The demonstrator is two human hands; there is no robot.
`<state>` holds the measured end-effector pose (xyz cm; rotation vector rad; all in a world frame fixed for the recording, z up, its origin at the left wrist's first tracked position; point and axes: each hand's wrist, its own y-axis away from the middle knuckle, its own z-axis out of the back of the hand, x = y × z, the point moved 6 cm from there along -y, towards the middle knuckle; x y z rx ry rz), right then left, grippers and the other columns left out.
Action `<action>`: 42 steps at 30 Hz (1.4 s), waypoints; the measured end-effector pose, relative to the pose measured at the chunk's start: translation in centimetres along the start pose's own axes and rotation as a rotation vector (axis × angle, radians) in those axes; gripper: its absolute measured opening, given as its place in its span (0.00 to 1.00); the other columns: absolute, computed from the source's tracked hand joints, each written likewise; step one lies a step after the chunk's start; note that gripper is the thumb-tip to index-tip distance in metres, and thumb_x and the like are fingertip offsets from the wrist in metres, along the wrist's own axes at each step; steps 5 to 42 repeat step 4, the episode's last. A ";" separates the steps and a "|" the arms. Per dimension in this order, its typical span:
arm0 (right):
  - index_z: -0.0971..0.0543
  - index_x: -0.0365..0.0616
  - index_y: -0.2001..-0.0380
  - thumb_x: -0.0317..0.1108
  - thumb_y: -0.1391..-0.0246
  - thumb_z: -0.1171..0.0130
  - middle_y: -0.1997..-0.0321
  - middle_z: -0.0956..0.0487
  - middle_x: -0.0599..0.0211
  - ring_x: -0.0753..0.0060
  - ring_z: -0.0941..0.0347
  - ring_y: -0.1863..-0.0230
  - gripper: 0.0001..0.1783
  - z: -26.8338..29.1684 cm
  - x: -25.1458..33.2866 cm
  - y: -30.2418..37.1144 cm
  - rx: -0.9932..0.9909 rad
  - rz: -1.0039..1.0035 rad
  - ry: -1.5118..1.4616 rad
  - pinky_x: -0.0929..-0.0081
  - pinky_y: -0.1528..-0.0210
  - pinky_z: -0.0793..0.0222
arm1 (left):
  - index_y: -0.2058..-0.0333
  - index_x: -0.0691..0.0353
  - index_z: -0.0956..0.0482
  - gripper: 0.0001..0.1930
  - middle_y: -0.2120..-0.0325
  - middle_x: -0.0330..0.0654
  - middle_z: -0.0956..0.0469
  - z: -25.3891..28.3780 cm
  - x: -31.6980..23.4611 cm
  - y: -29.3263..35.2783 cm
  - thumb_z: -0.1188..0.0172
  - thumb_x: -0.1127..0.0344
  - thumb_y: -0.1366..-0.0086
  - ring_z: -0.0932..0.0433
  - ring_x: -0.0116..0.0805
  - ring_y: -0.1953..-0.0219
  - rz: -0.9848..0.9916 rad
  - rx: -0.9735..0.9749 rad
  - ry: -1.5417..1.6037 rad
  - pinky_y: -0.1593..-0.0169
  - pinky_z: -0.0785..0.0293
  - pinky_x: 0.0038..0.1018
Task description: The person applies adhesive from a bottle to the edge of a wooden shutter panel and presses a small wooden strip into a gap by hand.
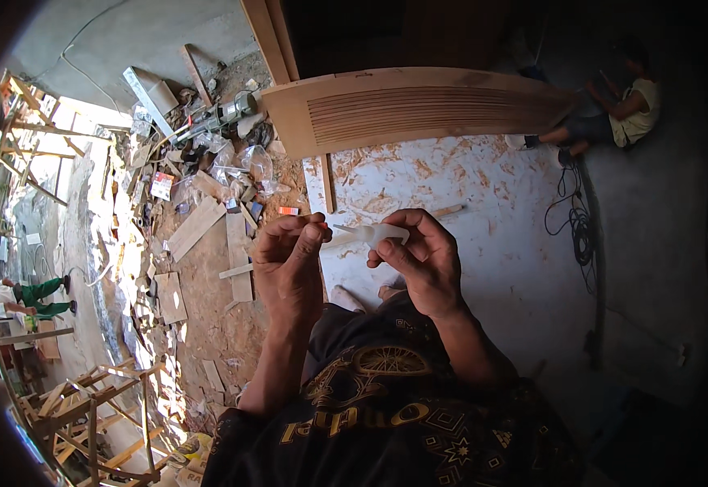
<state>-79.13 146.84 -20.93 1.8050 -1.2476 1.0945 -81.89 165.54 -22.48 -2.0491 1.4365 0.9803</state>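
A small white squeeze bottle with a thin pointed nozzle (pixel 370 234) lies in my right hand (pixel 427 264), whose thumb and fingers are closed round its body. The nozzle points left, toward my left hand (pixel 290 264). Between the thumb and fingertips of my left hand is a small red cap (pixel 324 226), mostly hidden by them. Cap and nozzle tip are a short gap apart. Both hands are raised in front of my body, over the edge of a pale board (pixel 492 227) strewn with wood shavings.
Ahead stands a slatted wooden door panel (pixel 419 109). A person (pixel 634 109) sits at its right end, above a coiled black cable (pixel 583 235). Scrap wood (pixel 197 226), plastic bags and a power tool (pixel 236 109) litter the floor at left. Wooden frames (pixel 94 414) stand lower left.
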 end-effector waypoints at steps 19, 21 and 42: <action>0.26 0.35 0.49 0.29 0.36 0.34 0.58 0.19 0.60 0.70 0.20 0.59 0.17 2.8 1.0 0.3 -0.045 0.027 0.037 0.70 0.50 0.21 | 0.52 0.60 0.21 0.11 0.52 0.49 0.16 -2.1 2.0 -0.6 0.35 0.75 0.31 0.18 0.35 0.53 -0.001 0.107 -0.146 0.45 0.23 0.34; 0.26 0.35 0.49 0.29 0.36 0.34 0.58 0.19 0.60 0.70 0.20 0.59 0.17 2.8 1.0 0.3 -0.045 0.027 0.037 0.70 0.50 0.21 | 0.52 0.60 0.21 0.11 0.52 0.49 0.16 -2.1 2.0 -0.6 0.35 0.75 0.31 0.18 0.35 0.53 -0.001 0.107 -0.146 0.45 0.23 0.34; 0.26 0.35 0.49 0.29 0.36 0.34 0.58 0.19 0.60 0.70 0.20 0.59 0.17 2.8 1.0 0.3 -0.045 0.027 0.037 0.70 0.50 0.21 | 0.52 0.60 0.21 0.11 0.52 0.49 0.16 -2.1 2.0 -0.6 0.35 0.75 0.31 0.18 0.35 0.53 -0.001 0.107 -0.146 0.45 0.23 0.34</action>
